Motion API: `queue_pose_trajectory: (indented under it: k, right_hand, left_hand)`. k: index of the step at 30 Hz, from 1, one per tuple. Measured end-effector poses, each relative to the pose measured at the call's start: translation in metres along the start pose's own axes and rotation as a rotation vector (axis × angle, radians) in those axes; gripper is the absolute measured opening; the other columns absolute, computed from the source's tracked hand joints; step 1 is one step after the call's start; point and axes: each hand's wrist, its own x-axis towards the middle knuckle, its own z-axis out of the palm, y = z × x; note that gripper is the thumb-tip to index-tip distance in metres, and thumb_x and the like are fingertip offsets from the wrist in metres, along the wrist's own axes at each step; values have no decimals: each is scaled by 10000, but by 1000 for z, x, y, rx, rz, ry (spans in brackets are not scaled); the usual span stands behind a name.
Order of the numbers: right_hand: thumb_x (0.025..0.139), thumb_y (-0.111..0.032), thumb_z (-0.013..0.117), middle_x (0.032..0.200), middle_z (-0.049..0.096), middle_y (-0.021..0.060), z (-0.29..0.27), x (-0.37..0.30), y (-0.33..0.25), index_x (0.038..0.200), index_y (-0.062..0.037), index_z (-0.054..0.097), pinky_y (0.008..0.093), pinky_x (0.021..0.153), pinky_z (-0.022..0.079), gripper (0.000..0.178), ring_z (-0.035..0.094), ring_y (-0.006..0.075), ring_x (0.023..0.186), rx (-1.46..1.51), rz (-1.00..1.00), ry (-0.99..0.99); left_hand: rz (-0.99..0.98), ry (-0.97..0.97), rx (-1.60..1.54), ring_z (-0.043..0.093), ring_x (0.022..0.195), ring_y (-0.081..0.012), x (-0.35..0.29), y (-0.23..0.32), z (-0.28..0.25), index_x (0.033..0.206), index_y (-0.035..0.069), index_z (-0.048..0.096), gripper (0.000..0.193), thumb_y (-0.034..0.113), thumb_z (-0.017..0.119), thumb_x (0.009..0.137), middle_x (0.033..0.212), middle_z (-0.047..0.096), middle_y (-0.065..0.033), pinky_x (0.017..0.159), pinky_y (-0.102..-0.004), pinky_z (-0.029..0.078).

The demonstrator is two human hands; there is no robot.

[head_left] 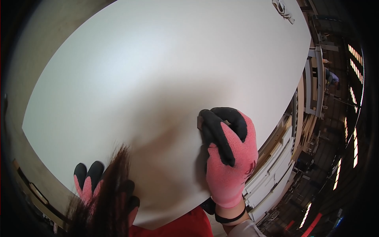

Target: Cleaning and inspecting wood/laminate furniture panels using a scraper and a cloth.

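A large smooth white panel (244, 51) spreads out in front of me. Over its near right part, my right hand (232, 152) is closed, in a pink glove with black-coated fingers. A small brown, flat-edged piece (199, 122) pokes out from its fingertips, most of it hidden; I cannot tell its kind. At the near left edge, my left hand (90, 182), gloved alike, rests with fingers stretched out on the panel. Dark hair (114, 185) hangs across that hand and covers much of it.
A crumpled pale cloth (283, 12) lies at the panel's far right edge. Beyond the right side stand stacked white and brown boards (272, 177). Farther off, another person (332, 78) is in the workshop. Red fabric (185, 224) shows at the near edge.
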Motion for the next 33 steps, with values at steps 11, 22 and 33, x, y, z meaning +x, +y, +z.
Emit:
queue_pose_trajectory:
  k: [11,22,33]
  right_hand:
    - [516,66,604,1017,583,76,0,0,-7,999,-86,634,347,727,433,507,524,268,841,-14,8,7]
    - [504,75,608,1024,585,79,1,0,-6,980,-83,638,349,723,437,503,528,268,841,-28,-12,11]
    - [505,45,625,1035,586,67,0,-4,2,954,-86,636,350,706,444,468,528,268,828,-4,-5,4]
  left_hand:
    - [-125,64,-161,309,1203,-539,-5,6,10,1049,51,503,499,86,626,567,1270,430,-303,992,-673,120]
    - [-391,91,-505,393,1166,-496,-5,10,10,911,-5,603,391,60,632,526,1231,449,-322,1011,-628,154]
    - [-68,51,-96,272,1238,-529,-4,1,5,1024,56,527,485,103,631,553,1267,448,-285,999,-674,110]
